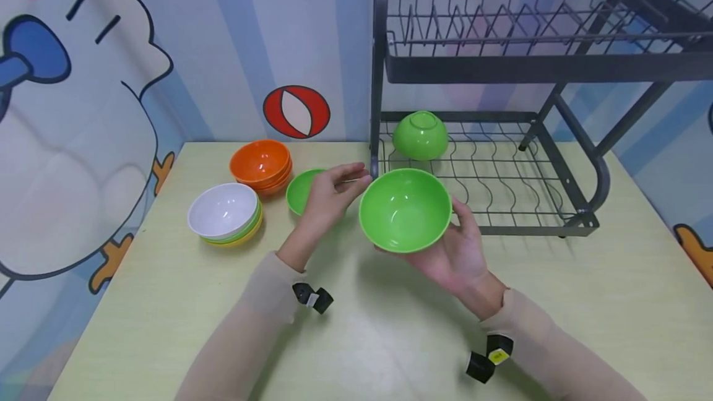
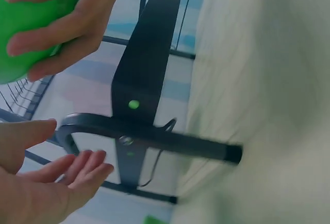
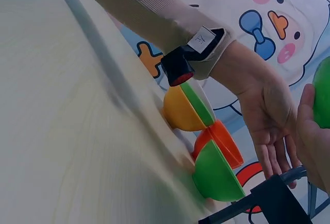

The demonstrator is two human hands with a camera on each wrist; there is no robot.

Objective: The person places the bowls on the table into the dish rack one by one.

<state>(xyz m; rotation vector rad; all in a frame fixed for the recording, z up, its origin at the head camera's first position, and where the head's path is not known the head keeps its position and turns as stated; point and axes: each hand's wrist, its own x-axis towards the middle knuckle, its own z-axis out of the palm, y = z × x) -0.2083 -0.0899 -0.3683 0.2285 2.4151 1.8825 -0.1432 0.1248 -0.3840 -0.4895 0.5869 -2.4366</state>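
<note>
Far left: striped wall point(image 1: 303, 23) with a cartoon figure, behind the bench point(image 1: 356, 357).
Left stack: white bowl point(image 1: 223, 209) on top, mouth up, with a green and a yellow bowl showing beneath it.
Next stack: orange bowls point(image 1: 259, 163), nested, mouths up, just behind and to the right of the white one.
Bench green bowl point(image 1: 299, 194): right of the orange bowls, partly screened by the left hand.
Left hand point(image 1: 327, 195): raised between that bowl and the held one; fingers released, loosely extended.
Obstruction: upright post point(image 1: 380, 67) of the rack, just behind the left fingertips and the held bowl.
Held green bowl point(image 1: 405, 210): above the bench, before the rack's left front corner; mouth tilted up and toward the head camera, base away; rim round, no one direction longer.
Right hand point(image 1: 452, 258): fingers grasping the held bowl from beneath and its right side.
Rack point(image 1: 535, 69): at right, upper tier overhanging the lower.
Upturned green bowl point(image 1: 420, 136): on the lower tier, left rear, base uppermost.
</note>
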